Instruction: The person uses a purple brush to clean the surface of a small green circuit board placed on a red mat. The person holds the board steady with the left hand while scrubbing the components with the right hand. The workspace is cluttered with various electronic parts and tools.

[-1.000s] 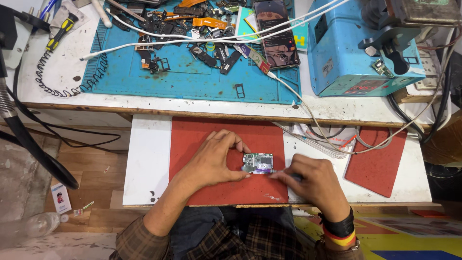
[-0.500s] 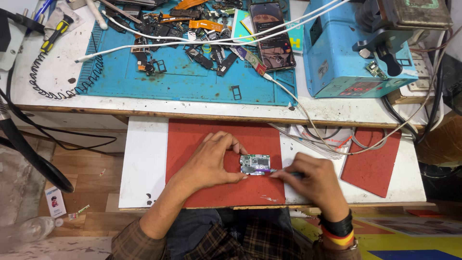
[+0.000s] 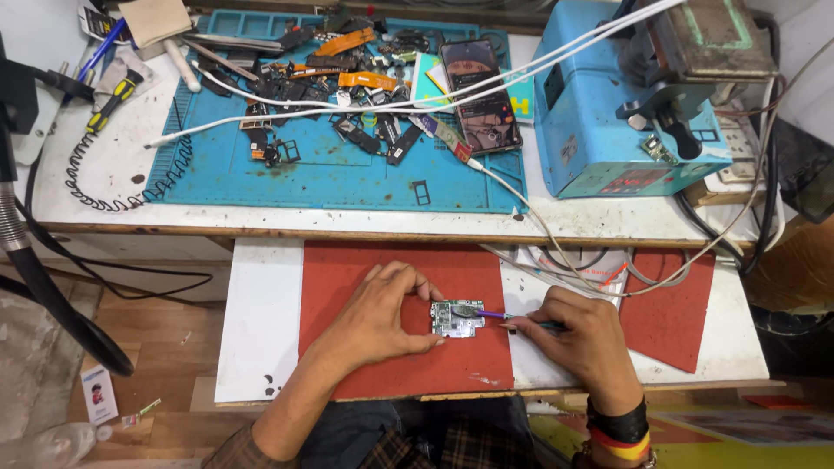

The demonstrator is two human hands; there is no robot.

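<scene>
- Left hand [image 3: 373, 317] arches over the left edge of a small green circuit board [image 3: 457, 318]; thumb and fingertips pinch it flat against the red mat [image 3: 391, 260].
- Right hand [image 3: 584, 334] pinches a thin purple-tipped tool [image 3: 499, 315] like a pen; its tip touches the board's right edge.
- Board lies mid-mat on the near pull-out surface [image 3: 256, 321], between both hands.
- Technique, as judged: keep the board pinned so it cannot slide, heel of the right hand resting on the mat, light pressure at the tip.
- Far surface: blue work mat [image 3: 347, 178] littered with phone parts, 1 smartphone [image 3: 479, 95] lying face up, blue machine [image 3: 625, 113] at far right.
- Obstacle: white cables [image 3: 556, 252] trail down beside the right hand; snag risk. A second red mat [image 3: 669, 304] lies right of it.
</scene>
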